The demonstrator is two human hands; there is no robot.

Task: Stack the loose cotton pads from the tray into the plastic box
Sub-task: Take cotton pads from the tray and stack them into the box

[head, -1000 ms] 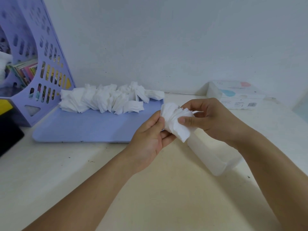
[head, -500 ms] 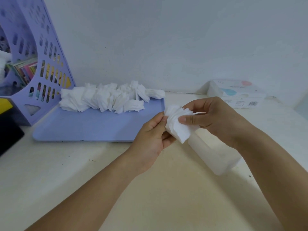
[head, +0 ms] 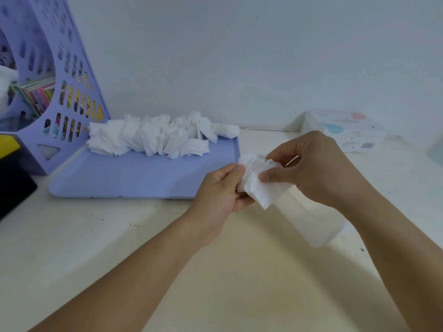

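A bunch of white cotton pads (head: pixel 260 179) is held between both hands above the table, just right of the tray. My left hand (head: pixel 221 190) grips its left side and my right hand (head: pixel 309 168) pinches its right side, thumb on the front pad. Several loose cotton pads (head: pixel 155 137) lie heaped along the back of the lavender tray (head: pixel 134 180). The translucent plastic box (head: pixel 314 224) rests on the table below my right hand, partly hidden by that hand and wrist.
A lavender perforated file holder (head: pixel 69 92) with books stands at the left, a black and yellow object (head: pixel 12 173) in front of it. A white carton (head: pixel 345 130) sits at the back right by the wall. The cream table (head: pixel 119 255) spreads in front.
Both hands have stayed nearly in place, holding the bunch. My left fingers have closed a little more on the pads, squeezing the bunch tighter.
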